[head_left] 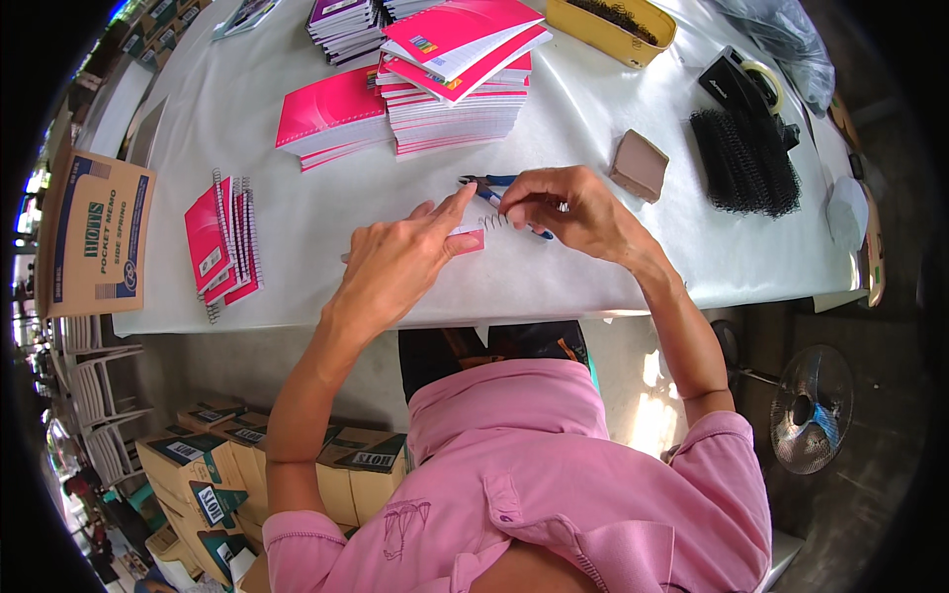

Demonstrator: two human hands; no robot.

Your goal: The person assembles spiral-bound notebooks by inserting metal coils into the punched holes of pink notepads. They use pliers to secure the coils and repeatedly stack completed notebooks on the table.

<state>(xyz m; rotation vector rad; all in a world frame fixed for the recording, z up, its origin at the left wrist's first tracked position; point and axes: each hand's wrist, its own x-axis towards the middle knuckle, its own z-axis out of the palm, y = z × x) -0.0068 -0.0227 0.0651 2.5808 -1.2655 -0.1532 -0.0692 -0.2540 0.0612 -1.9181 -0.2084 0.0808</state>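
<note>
My left hand lies over a small pink notebook on the white-covered table, its thumb on the cover and its index finger stretched out. Most of that notebook is hidden under the hand. A dark wire spiral runs at the notebook's right edge, and my right hand pinches its end between thumb and fingers. Just behind the fingers lies a pair of blue-handled pliers, partly covered by both hands. A brown block rests to the right of my right hand.
Stacks of pink notebooks stand at the back. Several spiral-bound pink notebooks lie left, beside a cardboard box. A yellow tray holds loose spirals. Black spirals and a tape dispenser are at right. A fan stands below.
</note>
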